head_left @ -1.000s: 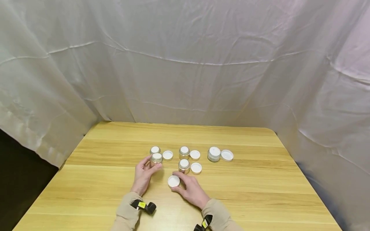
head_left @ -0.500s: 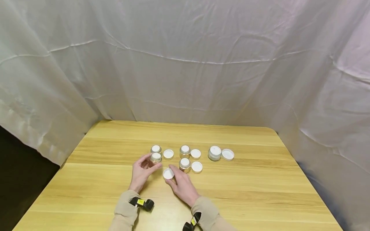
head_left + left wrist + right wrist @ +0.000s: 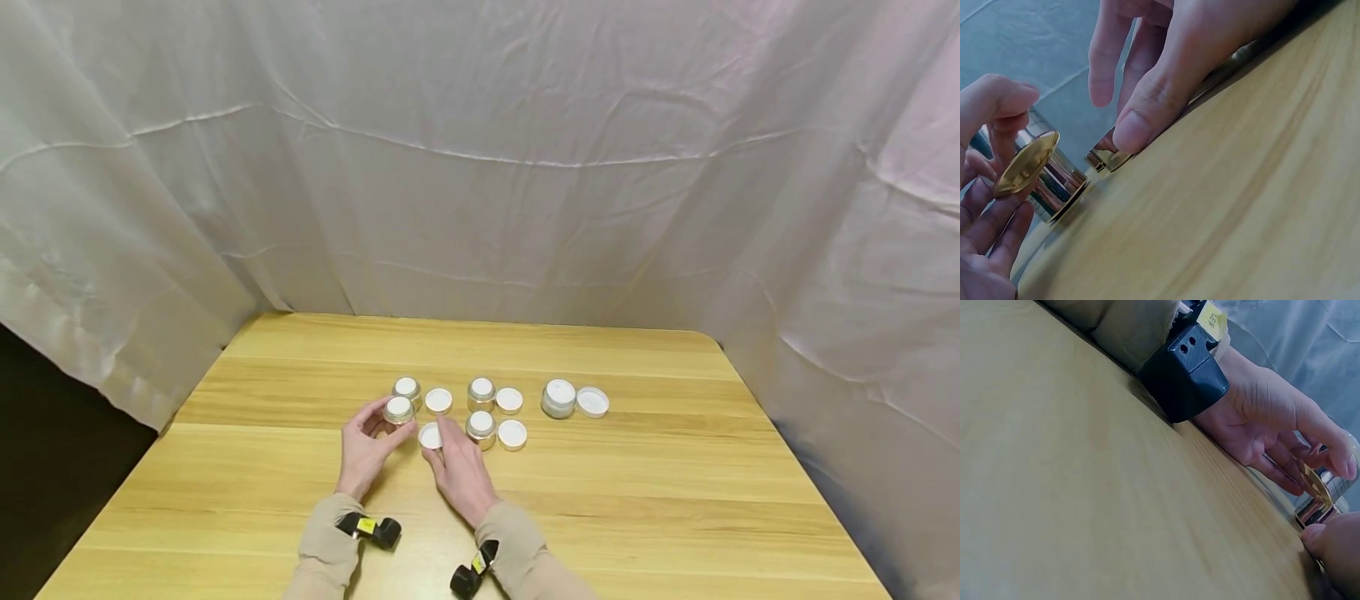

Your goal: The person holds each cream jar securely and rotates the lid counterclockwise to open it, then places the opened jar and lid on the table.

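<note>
My left hand [image 3: 363, 450] grips a small gold jar [image 3: 399, 410] with a white top between thumb and fingers. In the left wrist view its gold base [image 3: 1025, 164] is tilted towards the camera, and it appears raised off the table. Just right of it, my right hand [image 3: 461, 471] pinches a round lid [image 3: 431, 436], white inside face up. The left wrist view shows this gold-rimmed lid [image 3: 1110, 153] down at the tabletop under the thumb. Behind the held jar stands another jar [image 3: 407, 390], with a lid [image 3: 438, 401] to its right.
Two gold jars, one at the back [image 3: 482, 393] and one in front [image 3: 481, 428], stand mid-table, each with a lid [image 3: 509, 401] beside it. Farther right are a wider glass jar [image 3: 558, 400] and its lid [image 3: 592, 402]. A grey curtain [image 3: 480, 208] hangs behind the wooden table [image 3: 660, 500].
My right hand has carried the lid left and away from me, to beside the left-hand jar. The left hand has shifted its jar slightly to the left. The other jars stay put.
</note>
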`<state>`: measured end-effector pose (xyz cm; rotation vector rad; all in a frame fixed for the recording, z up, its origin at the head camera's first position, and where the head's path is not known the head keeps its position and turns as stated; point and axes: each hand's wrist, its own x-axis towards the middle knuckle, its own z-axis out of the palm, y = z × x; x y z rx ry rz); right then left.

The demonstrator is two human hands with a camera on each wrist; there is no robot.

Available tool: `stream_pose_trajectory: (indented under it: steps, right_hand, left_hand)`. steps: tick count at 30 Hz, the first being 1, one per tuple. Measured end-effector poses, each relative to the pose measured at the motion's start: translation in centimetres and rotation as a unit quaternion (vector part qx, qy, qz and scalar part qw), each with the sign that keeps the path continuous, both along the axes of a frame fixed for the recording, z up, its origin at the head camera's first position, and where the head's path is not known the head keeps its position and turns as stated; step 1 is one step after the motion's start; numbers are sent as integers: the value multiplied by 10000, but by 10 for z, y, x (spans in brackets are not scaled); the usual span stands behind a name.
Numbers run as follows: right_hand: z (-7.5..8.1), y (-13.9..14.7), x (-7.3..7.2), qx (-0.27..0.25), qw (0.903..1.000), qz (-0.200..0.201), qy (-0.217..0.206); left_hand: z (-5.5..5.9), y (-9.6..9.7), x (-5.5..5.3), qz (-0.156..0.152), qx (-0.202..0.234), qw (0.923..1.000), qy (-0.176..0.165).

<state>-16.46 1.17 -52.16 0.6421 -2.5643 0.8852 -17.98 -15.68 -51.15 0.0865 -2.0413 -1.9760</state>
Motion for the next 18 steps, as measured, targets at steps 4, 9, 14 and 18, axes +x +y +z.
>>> stream_pose_trajectory:
  steps: [4,9,14,18]
  right_hand:
    - [0,-3,0,97,9999,-89,51]
    - [0,-2,2,152,9998,-61,119]
    - [1,6,13,306,9994,168,-69]
    - [2,19,23,307,9987,397,55]
  left_hand:
    - [-1,-1,-1,40,-202,9997,-113]
    - [-3,-2,-2,93,-412,9990,-143]
    - [-3,-1,-1,174,-826,9964,-53]
    - [-2,-1,1,244,-1115,9935,12]
